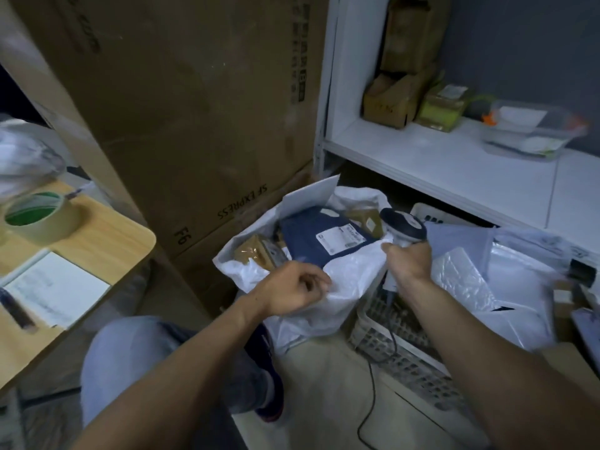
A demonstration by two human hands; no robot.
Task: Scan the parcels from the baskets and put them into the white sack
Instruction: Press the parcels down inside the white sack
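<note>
You hold the white sack (352,282) and the scanner (404,227)
Left hand (292,290) pinches the sack rim; right hand (410,263), just beside, grips the scanner

The pale tiled floor (328,378) carries a crumpled white plastic sack (350,287), a white slotted plastic basket (406,362) just beside it, a thin black cable (371,401) and tall stacked brown cardboard cartons (181,108) behind. On the light wooden tabletop (107,235) lie a roll of clear packing tape (39,219), a white paper pad (61,287) and a dark pen (16,308). The white metal shelf (438,167) holds small brown cardboard boxes (389,99) and a clear plastic lidded tub (532,131).
</note>
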